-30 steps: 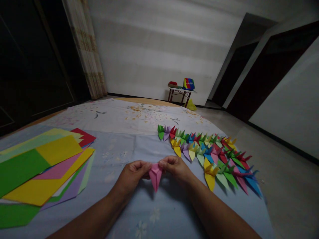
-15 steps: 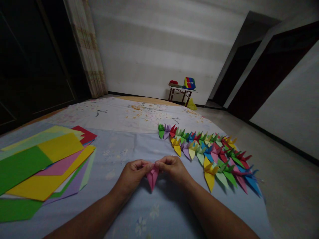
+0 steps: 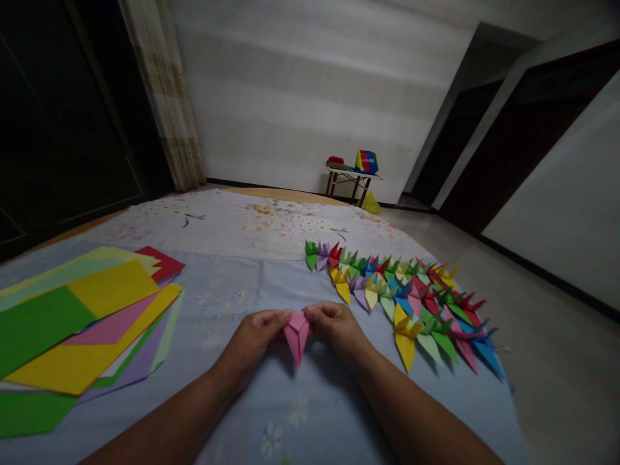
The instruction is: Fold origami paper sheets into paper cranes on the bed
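A pink folded paper piece (image 3: 296, 334) is pinched between both my hands, its point hanging down toward the blue cloth (image 3: 271, 400). My left hand (image 3: 254, 337) grips its left upper edge with closed fingers. My right hand (image 3: 336, 326) grips the right upper edge the same way. Just right of my right hand lie rows of finished paper cranes (image 3: 407, 303) in several colours.
A fanned stack of coloured paper sheets (image 3: 82, 323) lies at the left on the cloth. A white floral sheet (image 3: 252, 223) covers the far part. A small table with colourful items (image 3: 351, 177) stands by the far wall. Bare floor (image 3: 542, 349) runs along the right.
The pink piece's top has been squeezed narrower between my fingers, then opened a little again. Both hands stay in nearly the same place.
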Available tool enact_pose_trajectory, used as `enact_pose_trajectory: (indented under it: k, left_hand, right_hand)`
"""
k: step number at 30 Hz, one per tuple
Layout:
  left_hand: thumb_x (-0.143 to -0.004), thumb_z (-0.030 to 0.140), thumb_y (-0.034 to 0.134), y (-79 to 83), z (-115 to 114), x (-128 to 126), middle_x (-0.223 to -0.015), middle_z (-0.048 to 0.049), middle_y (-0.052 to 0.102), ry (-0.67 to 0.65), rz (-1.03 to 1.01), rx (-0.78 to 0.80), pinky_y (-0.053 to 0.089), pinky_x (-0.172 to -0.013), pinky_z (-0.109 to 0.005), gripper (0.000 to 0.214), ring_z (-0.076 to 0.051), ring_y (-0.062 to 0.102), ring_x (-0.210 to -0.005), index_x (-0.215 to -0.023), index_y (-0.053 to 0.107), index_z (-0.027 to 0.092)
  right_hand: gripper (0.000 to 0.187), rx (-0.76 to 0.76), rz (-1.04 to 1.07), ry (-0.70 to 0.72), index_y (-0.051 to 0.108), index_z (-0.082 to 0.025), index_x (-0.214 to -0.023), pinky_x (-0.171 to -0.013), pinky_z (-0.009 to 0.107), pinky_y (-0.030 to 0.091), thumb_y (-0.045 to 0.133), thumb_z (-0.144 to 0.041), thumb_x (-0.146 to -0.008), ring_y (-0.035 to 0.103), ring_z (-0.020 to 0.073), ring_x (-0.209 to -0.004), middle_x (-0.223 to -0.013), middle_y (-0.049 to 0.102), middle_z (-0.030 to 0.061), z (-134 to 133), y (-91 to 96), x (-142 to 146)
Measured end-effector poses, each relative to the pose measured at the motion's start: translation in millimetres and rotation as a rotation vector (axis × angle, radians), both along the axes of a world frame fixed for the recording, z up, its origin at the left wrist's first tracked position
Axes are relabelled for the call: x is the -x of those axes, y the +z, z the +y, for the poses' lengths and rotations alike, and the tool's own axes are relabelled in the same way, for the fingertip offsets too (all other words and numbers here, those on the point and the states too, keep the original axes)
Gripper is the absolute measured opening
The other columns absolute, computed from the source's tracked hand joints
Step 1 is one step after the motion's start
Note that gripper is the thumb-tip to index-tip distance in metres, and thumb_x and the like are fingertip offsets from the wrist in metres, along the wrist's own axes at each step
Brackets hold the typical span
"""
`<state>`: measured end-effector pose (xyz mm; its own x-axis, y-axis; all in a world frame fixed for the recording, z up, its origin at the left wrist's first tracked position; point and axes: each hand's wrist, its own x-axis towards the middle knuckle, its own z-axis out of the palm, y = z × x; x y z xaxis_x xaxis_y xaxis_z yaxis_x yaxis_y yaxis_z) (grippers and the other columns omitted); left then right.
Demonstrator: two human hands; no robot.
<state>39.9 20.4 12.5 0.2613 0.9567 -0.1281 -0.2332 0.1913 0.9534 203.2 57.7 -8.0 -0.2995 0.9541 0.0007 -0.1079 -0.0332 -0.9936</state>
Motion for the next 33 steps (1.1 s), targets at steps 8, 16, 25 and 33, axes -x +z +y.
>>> enact_pose_trajectory:
  k: [8, 16, 25, 33]
  left_hand:
    - [-0.068, 0.031, 0.071, -10.7, 6.3, 1.7, -0.095, -0.011, 0.071, 0.141, -0.1, 0.121, 0.052, -0.072, -0.032, 0.046, -0.02, 0.066, -0.08, -0.109, 0.06, 0.014]
    - [-0.074, 0.034, 0.065, -11.1, 4.4, 0.1, -0.092, -0.0086, 0.07, 0.099, -0.066, 0.076, 0.049, -0.075, -0.029, 0.04, -0.017, 0.065, -0.079, -0.108, 0.06, 0.014]
    - [-0.063, 0.026, 0.073, -9.4, 0.9, -5.0, -0.1, -0.009, 0.068, 0.066, 0.035, -0.03, 0.046, -0.081, -0.028, 0.046, -0.02, 0.063, -0.091, -0.105, 0.058, 0.015]
    - [-0.07, 0.021, 0.058, -10.2, -2.4, -9.3, -0.09, -0.0048, 0.068, 0.068, 0.213, -0.15, 0.046, -0.074, -0.028, 0.04, -0.019, 0.062, -0.084, -0.11, 0.055, 0.015]
  right_hand:
    - [0.058, 0.035, 0.104, 0.044, 0.051, -0.023, -0.12, -0.058, 0.023, 0.045, 0.07, -0.036, -0.067, 0.057, 0.0109, -0.067, -0.09, 0.062, 0.0043, 4.7, -4.3, -7.4]
    - [0.026, -0.032, 0.032, 0.037, 0.067, -0.016, -0.083, -0.066, 0.025, 0.044, 0.073, -0.031, -0.062, 0.055, 0.0103, -0.065, -0.073, 0.063, -0.0001, 3.9, -8.2, -3.0]
    - [0.027, -0.073, 0.001, -0.023, 0.066, -0.014, -0.072, -0.057, 0.022, 0.04, 0.071, -0.039, -0.065, 0.052, 0.009, -0.057, -0.063, 0.062, -0.0006, -0.6, -1.0, 1.0]
    - [0.03, -0.016, 0.045, 0.008, 0.063, -0.013, -0.069, -0.054, 0.02, 0.037, 0.07, -0.042, -0.065, 0.048, 0.0072, -0.051, -0.058, 0.059, -0.0023, -3.4, 2.4, 5.4]
